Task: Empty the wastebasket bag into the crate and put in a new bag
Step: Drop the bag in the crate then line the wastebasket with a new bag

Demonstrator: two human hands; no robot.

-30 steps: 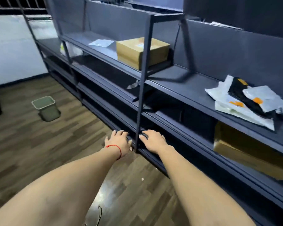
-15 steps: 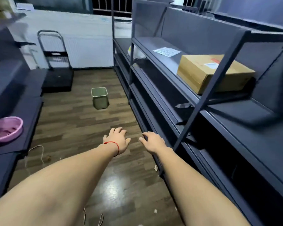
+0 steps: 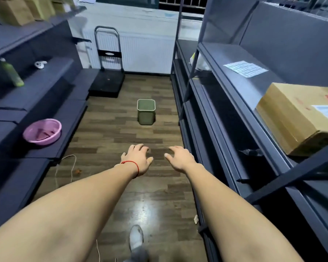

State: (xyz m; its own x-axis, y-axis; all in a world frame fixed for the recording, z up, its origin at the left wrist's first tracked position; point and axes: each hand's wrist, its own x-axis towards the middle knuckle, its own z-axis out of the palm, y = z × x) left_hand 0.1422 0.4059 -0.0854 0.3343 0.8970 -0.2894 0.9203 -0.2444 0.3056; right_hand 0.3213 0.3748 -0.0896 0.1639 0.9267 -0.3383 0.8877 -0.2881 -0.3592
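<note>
A small green wastebasket (image 3: 146, 112) stands upright on the wood floor in the aisle ahead of me, close to the right shelving. Its inside looks green; I cannot tell whether a bag lines it. My left hand (image 3: 138, 159), with a red string at the wrist, is stretched forward, palm down, fingers apart, holding nothing. My right hand (image 3: 179, 157) is beside it, also spread and empty. Both hands hover well short of the wastebasket. No crate is in view.
Dark metal shelving (image 3: 225, 103) lines the right side, carrying a cardboard box (image 3: 299, 118) and a sheet of labels (image 3: 245, 68). Low dark shelves on the left hold a pink basin (image 3: 42, 131) and a green bottle (image 3: 11, 72). A folding hand cart (image 3: 108, 80) stands at the aisle's end. A cord (image 3: 64, 167) lies on the floor.
My view has swung left from the right shelving to face down the aisle, so the wastebasket now sits centred ahead. Both hands stay outstretched and empty.
</note>
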